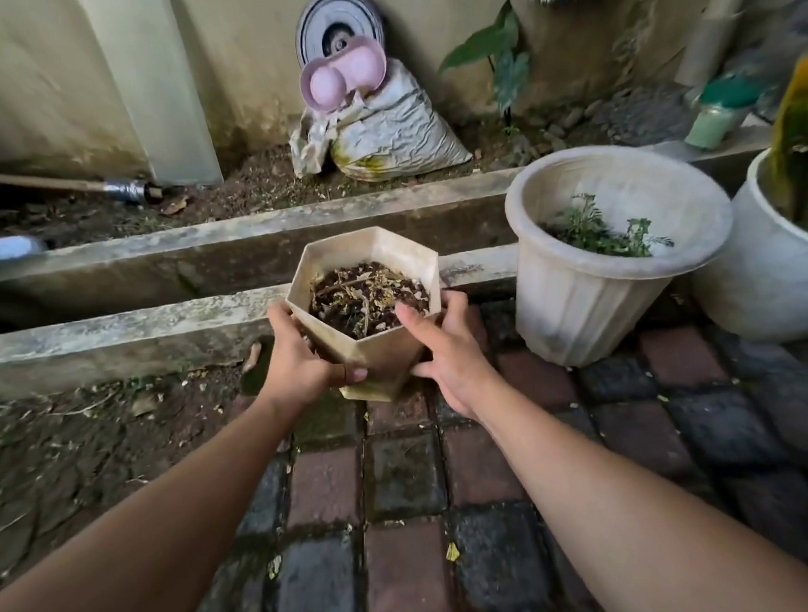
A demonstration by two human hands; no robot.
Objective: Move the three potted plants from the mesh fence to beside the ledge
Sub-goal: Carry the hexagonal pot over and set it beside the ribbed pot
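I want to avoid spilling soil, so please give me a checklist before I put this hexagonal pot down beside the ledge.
1. Both hands grip the pot: ok. The left hand and right hand clasp opposite sides of the hexagonal pot.
2. Pot level: not ok, it tilts toward the camera.
3. Landing spot free: ok, the brick paving under the pot is bare.
4. Space from the round white pot: ok, there is a gap.
5. Ledge close: ok, directly behind the pot.
6. Pot base intact: cannot tell, mostly hidden.

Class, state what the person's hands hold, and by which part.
Both hands, left hand and right hand, grip the hexagonal pot by its opposite side walls.
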